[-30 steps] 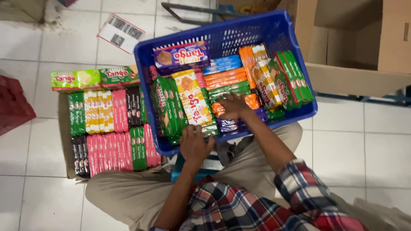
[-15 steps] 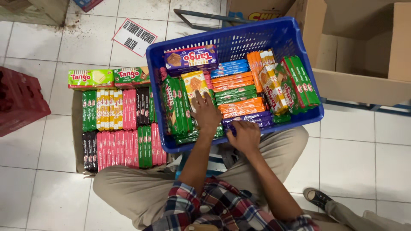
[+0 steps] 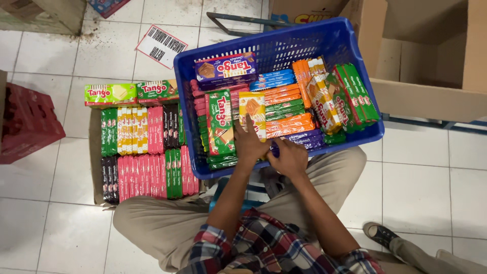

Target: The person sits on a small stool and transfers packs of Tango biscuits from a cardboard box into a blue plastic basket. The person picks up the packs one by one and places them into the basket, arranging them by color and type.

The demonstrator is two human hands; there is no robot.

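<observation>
Hands are being worked at the crate's near wall: the left hand point(image 3: 249, 144) is lying flat, fingers spread on the yellow pack point(image 3: 252, 107), gripping nothing; the right hand point(image 3: 289, 158) is curled over the purple packs point(image 3: 304, 139), though whether one is being pinched cannot be told. The yellow pack is lying in the blue crate point(image 3: 355, 139) left of centre, its long axis running six to twelve o'clock. Upright green packs point(image 3: 220, 122) at nine o'clock are likely being risked; toppling could be caused by a sideways push.
</observation>
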